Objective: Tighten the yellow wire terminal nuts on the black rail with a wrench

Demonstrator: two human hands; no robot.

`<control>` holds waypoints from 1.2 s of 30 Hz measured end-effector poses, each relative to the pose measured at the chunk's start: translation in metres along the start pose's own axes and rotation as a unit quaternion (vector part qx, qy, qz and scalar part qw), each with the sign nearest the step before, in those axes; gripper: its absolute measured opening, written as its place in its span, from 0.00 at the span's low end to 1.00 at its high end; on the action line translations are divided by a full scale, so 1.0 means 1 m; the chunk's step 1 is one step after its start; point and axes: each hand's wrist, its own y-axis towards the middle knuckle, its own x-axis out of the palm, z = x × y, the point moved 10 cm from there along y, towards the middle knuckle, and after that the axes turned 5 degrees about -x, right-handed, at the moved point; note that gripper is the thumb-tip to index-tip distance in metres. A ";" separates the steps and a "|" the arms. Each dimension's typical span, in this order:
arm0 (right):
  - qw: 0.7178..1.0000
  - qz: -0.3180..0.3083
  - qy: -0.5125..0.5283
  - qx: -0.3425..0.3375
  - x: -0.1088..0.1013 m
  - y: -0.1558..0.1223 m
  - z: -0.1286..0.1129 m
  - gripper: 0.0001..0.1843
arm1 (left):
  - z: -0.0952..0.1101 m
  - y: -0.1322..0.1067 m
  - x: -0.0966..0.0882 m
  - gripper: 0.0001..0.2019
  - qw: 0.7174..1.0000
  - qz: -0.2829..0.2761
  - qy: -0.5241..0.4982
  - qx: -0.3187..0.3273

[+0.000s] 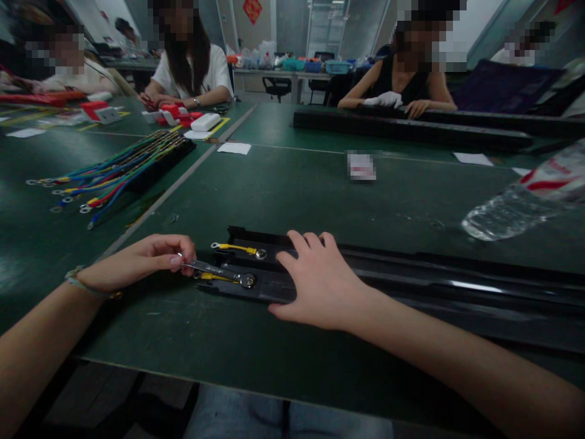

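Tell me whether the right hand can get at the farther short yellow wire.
Likely yes: the right hand is spread over the black channelling, close to one end of the farther yellow wire, and nothing shows between them. The wrench is by the nearer wire.

A smooth metal wrench (222, 269) is gleaming silver. Long black rails (402, 268), metal or plastic, are showing a smooth, glossy finish and reflecting a white streak. Short yellow leads (237, 248) are ending in shiny metal rings (215, 246). The green tabletop (301, 201) is looking smooth, with a dull sheen; a clear plastic bottle (498, 213) is glinting, ridged. White slips (234, 148) are looking like matt paper.
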 end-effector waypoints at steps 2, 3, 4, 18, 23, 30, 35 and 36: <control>1.000 -0.001 0.002 0.000 0.000 0.000 0.000 0.37 | 0.000 0.000 0.000 0.09 1.000 0.001 0.005 0.000; 1.000 -0.002 0.002 0.001 0.000 0.000 0.001 0.37 | 0.001 0.000 0.000 0.09 1.000 0.002 0.007 0.001; 1.000 -0.006 0.002 0.002 0.000 0.000 0.001 0.37 | 0.001 0.000 0.000 0.09 1.000 0.002 0.009 0.002; 1.000 -0.004 0.001 0.004 0.000 0.001 0.001 0.36 | -0.001 0.000 -0.001 0.08 1.000 -0.003 0.004 0.000; 1.000 0.001 -0.002 0.004 -0.001 0.000 0.000 0.36 | -0.002 0.000 -0.002 0.07 1.000 0.000 0.004 -0.002; 1.000 0.005 0.000 0.005 -0.002 0.000 -0.001 0.36 | -0.003 0.001 -0.002 0.06 1.000 0.002 0.009 -0.005; 1.000 0.000 0.001 0.004 -0.001 0.000 0.000 0.36 | -0.002 0.002 -0.002 0.06 1.000 0.003 0.013 -0.008; 1.000 -0.003 0.001 0.004 0.000 0.001 0.001 0.36 | -0.002 0.002 -0.001 0.06 1.000 0.003 0.014 -0.008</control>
